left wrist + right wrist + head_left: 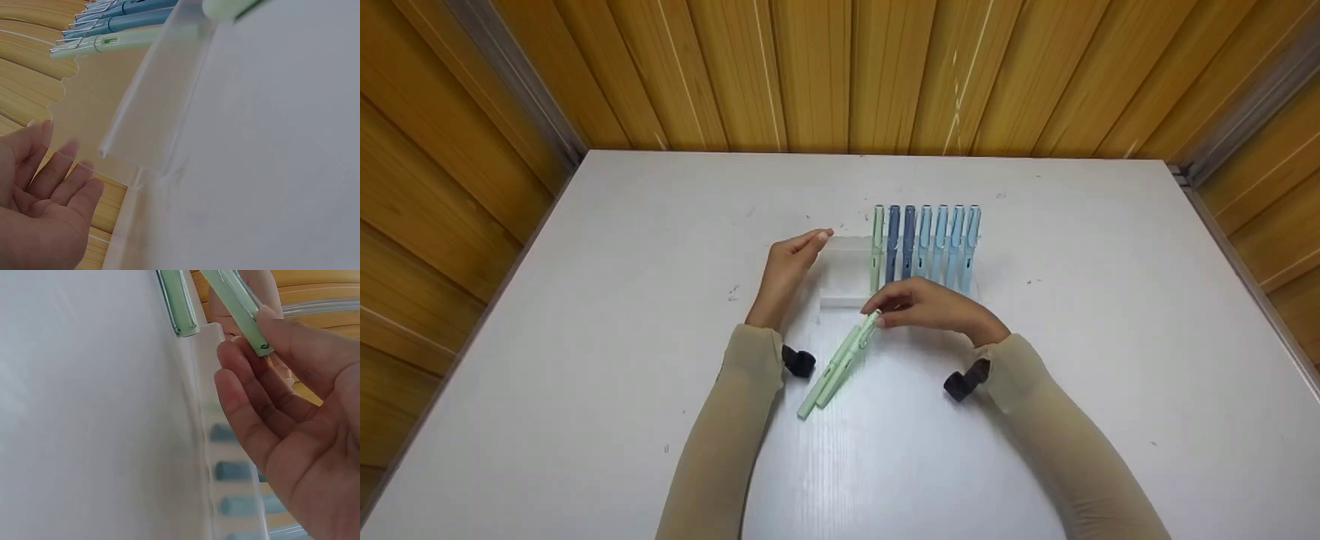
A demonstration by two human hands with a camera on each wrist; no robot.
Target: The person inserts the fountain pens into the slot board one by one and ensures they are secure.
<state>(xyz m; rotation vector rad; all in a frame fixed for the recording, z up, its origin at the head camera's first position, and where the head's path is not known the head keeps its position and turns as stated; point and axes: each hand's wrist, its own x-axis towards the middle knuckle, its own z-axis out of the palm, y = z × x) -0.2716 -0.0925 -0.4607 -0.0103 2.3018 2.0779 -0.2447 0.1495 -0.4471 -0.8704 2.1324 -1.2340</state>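
A clear pen stand (846, 301) holds a row of capped pens upright: one light green pen (875, 259) at the left, two dark blue pens (901, 240) beside it, then several light blue pens (957, 232). My right hand (934, 304) pinches a second light green pen (851, 360) by its cap end, between thumb and fingers, in front of the stand. Alongside it, slanted the same way, lies a third green pen (829, 373). My left hand (56, 197) is at the stand's left end, its loosely bent fingers at the back panel's edge.
The stand is on a white tabletop (660, 300), with bare slots in its left part. Wood-patterned walls (810, 75) rise behind the table and at both sides. A small black camera (799, 361) sticks out from the left wrist, another (964, 381) from the right.
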